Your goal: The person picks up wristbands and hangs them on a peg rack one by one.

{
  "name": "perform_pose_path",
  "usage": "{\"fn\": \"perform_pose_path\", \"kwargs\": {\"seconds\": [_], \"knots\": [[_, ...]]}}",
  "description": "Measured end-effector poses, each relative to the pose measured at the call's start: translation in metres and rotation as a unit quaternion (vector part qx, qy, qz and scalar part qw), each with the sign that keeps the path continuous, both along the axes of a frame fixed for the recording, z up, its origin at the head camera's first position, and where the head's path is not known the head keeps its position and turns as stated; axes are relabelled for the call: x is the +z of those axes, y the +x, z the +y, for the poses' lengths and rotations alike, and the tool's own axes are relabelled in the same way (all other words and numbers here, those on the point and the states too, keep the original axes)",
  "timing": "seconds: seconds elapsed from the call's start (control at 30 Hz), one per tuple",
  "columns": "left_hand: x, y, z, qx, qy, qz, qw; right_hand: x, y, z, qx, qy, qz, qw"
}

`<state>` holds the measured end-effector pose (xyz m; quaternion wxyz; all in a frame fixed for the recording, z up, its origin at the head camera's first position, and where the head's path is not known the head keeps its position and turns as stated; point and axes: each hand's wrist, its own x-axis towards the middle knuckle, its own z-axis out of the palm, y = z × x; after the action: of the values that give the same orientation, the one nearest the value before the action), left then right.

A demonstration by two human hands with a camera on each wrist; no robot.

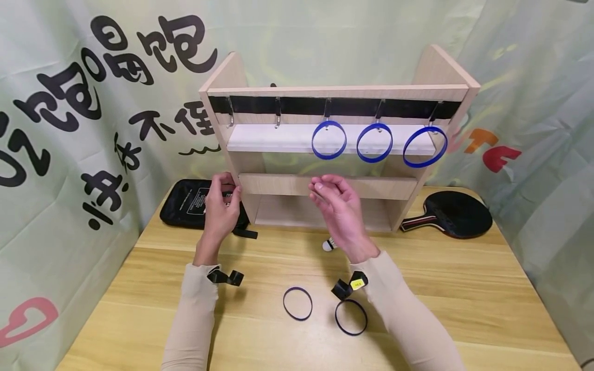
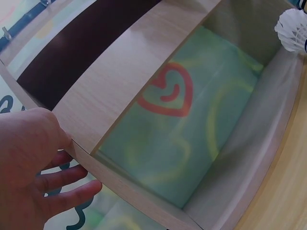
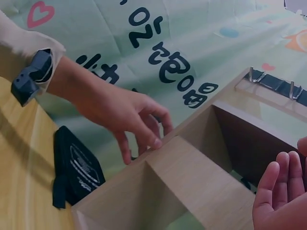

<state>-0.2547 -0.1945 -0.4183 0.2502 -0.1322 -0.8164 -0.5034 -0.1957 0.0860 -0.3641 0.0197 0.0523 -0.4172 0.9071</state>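
Note:
At the left side panel of a light wooden shelf, my left hand touches the panel's front edge with relaxed fingers. In the left wrist view the fingers lie along the outer side of that panel. My right hand is raised in front of the shelf's middle, its fingers loosely bent and nothing seen in it. Blue rings hang from three hooks on the shelf's black strip; the two left hooks carry none.
Two dark blue rings lie on the wooden table. A shuttlecock sits beside my right wrist. At left is a black zip case; a table tennis bat lies at right. Printed cloth hangs behind.

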Motion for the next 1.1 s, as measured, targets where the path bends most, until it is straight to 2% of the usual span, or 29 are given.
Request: {"fn": "perform_pose_path", "kwargs": {"seconds": [0.43,0.7,0.8,0.9,1.1], "knots": [[0.0,-0.001,0.002,0.0,-0.004,-0.001,1.0,-0.023,0.012,0.0,0.027,0.066,-0.019,0.9973],[0.001,0.001,0.0,0.005,-0.005,-0.006,1.0,-0.044,0.018,0.0,0.07,0.133,-0.013,0.9885],[0.001,0.001,0.002,0.003,-0.004,-0.004,1.0,-0.053,0.021,0.0,0.093,0.18,-0.009,0.9791],[0.001,0.001,0.001,0.002,-0.006,-0.001,1.0,-0.061,0.024,-0.002,0.117,0.235,-0.006,0.9649],[0.0,0.0,0.001,-0.001,-0.004,0.001,1.0,-0.073,0.033,-0.004,0.176,0.347,0.002,0.921]]}}
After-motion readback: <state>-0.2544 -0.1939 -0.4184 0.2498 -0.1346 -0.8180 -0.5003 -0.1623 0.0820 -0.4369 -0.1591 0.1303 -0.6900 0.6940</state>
